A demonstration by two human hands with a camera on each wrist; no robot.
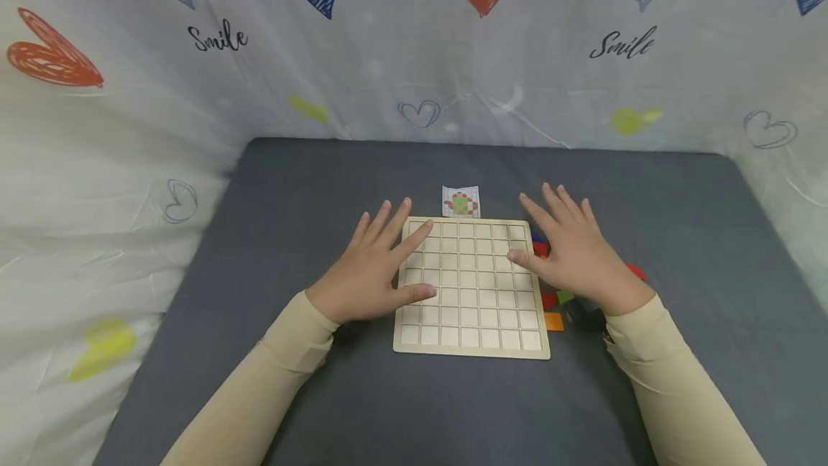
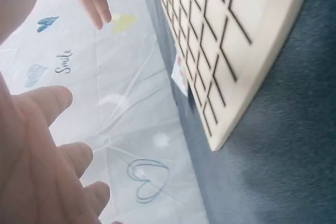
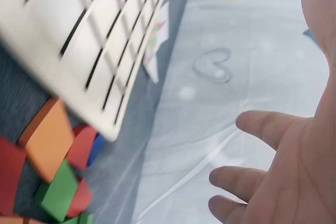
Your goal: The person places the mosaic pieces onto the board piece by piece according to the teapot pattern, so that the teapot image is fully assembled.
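Note:
A pale wooden grid board (image 1: 471, 355) with square cells lies flat on the dark cloth. Over its left edge my left hand (image 1: 365, 275) is spread, fingers straight and nothing held. My right hand (image 1: 578, 257) hovers in the same way over the right edge, fingers apart, also holding nothing. Partly hidden beneath the right hand are coloured blocks; an orange block (image 3: 50, 140), a green block (image 3: 56, 190) and a red block (image 3: 9, 174) show in the right wrist view. Behind the board lies a small card (image 1: 461, 202) printed with a green and red pattern on a grid.
Dark grey cloth (image 1: 336, 178) covers the table. A whitish curtain (image 1: 388, 56) printed with hearts and "Smile" hangs behind and at both sides. One red piece (image 1: 637, 271) sits just beyond the right wrist.

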